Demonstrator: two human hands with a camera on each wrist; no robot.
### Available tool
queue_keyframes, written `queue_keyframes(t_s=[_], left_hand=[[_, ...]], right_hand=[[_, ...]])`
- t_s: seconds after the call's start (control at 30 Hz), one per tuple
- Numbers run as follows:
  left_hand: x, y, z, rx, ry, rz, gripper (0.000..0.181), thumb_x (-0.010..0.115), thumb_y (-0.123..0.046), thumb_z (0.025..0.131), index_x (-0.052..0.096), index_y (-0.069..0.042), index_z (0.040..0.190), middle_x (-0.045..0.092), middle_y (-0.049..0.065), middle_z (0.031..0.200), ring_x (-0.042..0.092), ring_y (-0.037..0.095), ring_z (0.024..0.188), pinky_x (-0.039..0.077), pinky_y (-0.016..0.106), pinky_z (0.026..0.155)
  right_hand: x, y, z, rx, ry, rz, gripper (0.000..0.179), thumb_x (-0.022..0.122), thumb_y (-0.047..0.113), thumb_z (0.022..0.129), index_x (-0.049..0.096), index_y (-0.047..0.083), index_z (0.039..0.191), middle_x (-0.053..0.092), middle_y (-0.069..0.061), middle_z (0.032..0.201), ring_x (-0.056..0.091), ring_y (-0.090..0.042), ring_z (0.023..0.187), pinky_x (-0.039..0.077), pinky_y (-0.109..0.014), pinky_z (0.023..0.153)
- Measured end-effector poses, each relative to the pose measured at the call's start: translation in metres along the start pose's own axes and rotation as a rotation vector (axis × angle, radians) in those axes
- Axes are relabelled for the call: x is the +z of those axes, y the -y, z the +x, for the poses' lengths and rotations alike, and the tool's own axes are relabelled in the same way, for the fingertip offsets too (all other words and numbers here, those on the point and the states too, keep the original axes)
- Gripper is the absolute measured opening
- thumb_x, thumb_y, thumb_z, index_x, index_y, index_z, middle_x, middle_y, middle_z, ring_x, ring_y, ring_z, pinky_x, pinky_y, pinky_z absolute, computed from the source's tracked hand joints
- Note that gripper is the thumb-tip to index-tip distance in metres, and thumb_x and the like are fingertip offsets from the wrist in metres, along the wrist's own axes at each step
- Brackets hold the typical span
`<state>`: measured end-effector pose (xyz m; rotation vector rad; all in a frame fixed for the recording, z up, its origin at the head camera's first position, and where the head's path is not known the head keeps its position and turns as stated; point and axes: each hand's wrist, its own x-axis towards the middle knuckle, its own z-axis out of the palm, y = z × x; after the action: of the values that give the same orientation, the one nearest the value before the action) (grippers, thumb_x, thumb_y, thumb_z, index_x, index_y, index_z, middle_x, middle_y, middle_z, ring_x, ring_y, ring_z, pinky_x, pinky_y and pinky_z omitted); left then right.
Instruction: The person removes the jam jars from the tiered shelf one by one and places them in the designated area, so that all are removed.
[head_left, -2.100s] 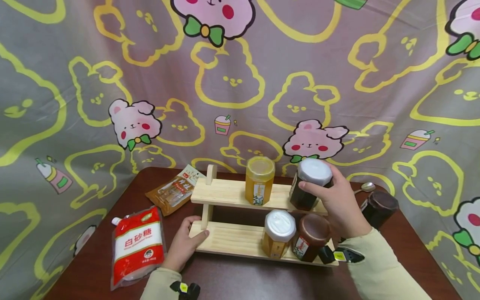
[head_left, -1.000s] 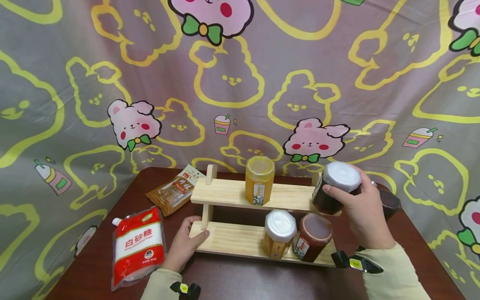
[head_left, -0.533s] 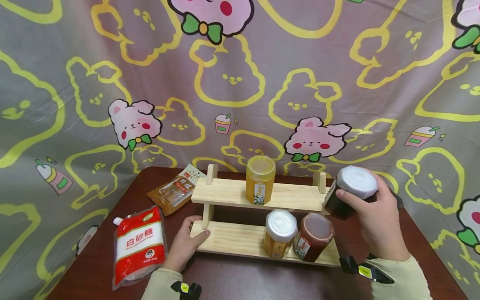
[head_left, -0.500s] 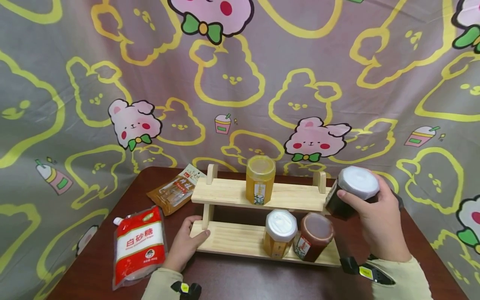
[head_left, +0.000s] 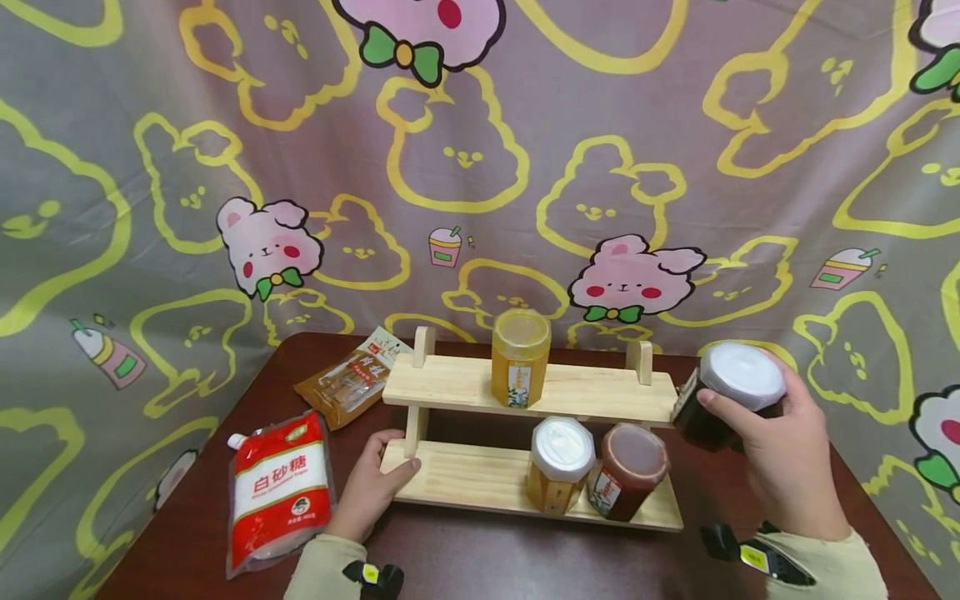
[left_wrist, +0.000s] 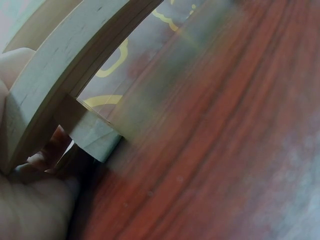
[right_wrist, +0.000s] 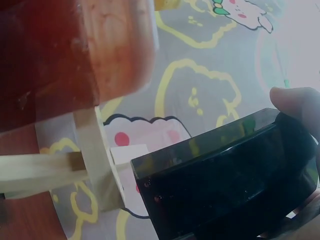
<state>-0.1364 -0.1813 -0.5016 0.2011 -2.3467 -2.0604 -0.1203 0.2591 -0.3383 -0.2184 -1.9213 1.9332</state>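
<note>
In the head view my right hand (head_left: 791, 454) grips a dark jar (head_left: 708, 417) with a white lid, just off the right end of the upper shelf. The right wrist view shows the dark jar (right_wrist: 225, 175) tilted, with fingers round its lid end. My left hand (head_left: 375, 483) holds the left end of the lower board of a two-tier wooden rack (head_left: 465, 471), thumb on top. On the upper tier stands a yellow jar (head_left: 520, 358). A white-lidded amber jar (head_left: 558, 467) and a reddish-brown jar (head_left: 628, 471) stand side by side on the lower tier.
Left of the rack lies a red and white sugar pouch (head_left: 279, 492). Behind it is a brown packet (head_left: 352, 379) near the table's back left. A patterned cloth (head_left: 472, 167) hangs behind the dark wooden table (head_left: 480, 558).
My right hand has carried the dark white-lidded jar rightward off the upper tier, past the rack's end. My left hand keeps its hold on the rack, and the other jars stay put.
</note>
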Motion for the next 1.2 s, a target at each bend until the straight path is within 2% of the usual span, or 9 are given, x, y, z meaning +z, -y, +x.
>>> queue_keyframes(t_s=[0.27, 0.43, 0.53, 0.8, 1.03, 1.2], left_hand=[[0.0, 0.002, 0.001, 0.002, 0.001, -0.006, 0.054, 0.074, -0.007, 0.089, 0.044, -0.001, 0.133, 0.062, 0.016, 0.119, 0.061, 0.017, 0.093, 0.051, 0.028, 0.079], [-0.001, 0.002, 0.001, -0.001, -0.004, 0.0, 0.054, 0.074, -0.008, 0.089, 0.044, -0.001, 0.134, 0.062, 0.016, 0.118, 0.061, 0.016, 0.092, 0.051, 0.028, 0.078], [-0.001, 0.002, 0.001, 0.005, -0.006, -0.002, 0.055, 0.074, -0.008, 0.089, 0.044, -0.001, 0.134, 0.062, 0.016, 0.118, 0.061, 0.017, 0.092, 0.05, 0.028, 0.078], [-0.001, 0.001, 0.0, 0.011, -0.001, 0.012, 0.053, 0.074, -0.009, 0.089, 0.045, -0.002, 0.133, 0.062, 0.016, 0.119, 0.061, 0.017, 0.094, 0.05, 0.029, 0.081], [0.0, 0.004, 0.001, 0.029, -0.006, 0.018, 0.053, 0.074, -0.008, 0.088, 0.046, -0.001, 0.131, 0.063, 0.017, 0.117, 0.062, 0.018, 0.093, 0.05, 0.029, 0.08], [0.0, 0.003, 0.003, 0.012, -0.017, 0.03, 0.052, 0.075, -0.008, 0.087, 0.048, -0.004, 0.131, 0.063, 0.016, 0.118, 0.062, 0.019, 0.096, 0.05, 0.031, 0.083]], right_hand=[[-0.01, -0.004, 0.0, -0.021, -0.024, 0.04, 0.077, 0.082, -0.005, 0.078, 0.048, 0.012, 0.145, 0.049, -0.001, 0.128, 0.048, -0.015, 0.113, 0.05, -0.013, 0.077], [-0.017, -0.005, 0.0, 0.005, -0.106, 0.022, 0.082, 0.083, -0.005, 0.077, 0.046, 0.012, 0.147, 0.048, 0.001, 0.129, 0.047, -0.013, 0.113, 0.046, -0.011, 0.079], [-0.021, -0.006, -0.001, 0.007, -0.136, 0.055, 0.082, 0.082, -0.009, 0.076, 0.046, 0.012, 0.147, 0.049, 0.001, 0.129, 0.047, -0.013, 0.114, 0.046, -0.011, 0.08], [-0.03, -0.015, -0.011, 0.071, -0.263, 0.074, 0.08, 0.083, -0.013, 0.072, 0.051, 0.014, 0.14, 0.049, 0.001, 0.127, 0.046, -0.014, 0.112, 0.047, -0.01, 0.075], [-0.033, -0.023, -0.014, 0.084, -0.282, 0.148, 0.076, 0.079, -0.019, 0.072, 0.054, 0.014, 0.136, 0.049, -0.001, 0.127, 0.047, -0.015, 0.111, 0.05, -0.013, 0.073], [-0.034, -0.027, -0.014, 0.092, -0.294, 0.154, 0.076, 0.079, -0.018, 0.072, 0.054, 0.014, 0.136, 0.049, -0.001, 0.127, 0.048, -0.015, 0.11, 0.05, -0.013, 0.073]])
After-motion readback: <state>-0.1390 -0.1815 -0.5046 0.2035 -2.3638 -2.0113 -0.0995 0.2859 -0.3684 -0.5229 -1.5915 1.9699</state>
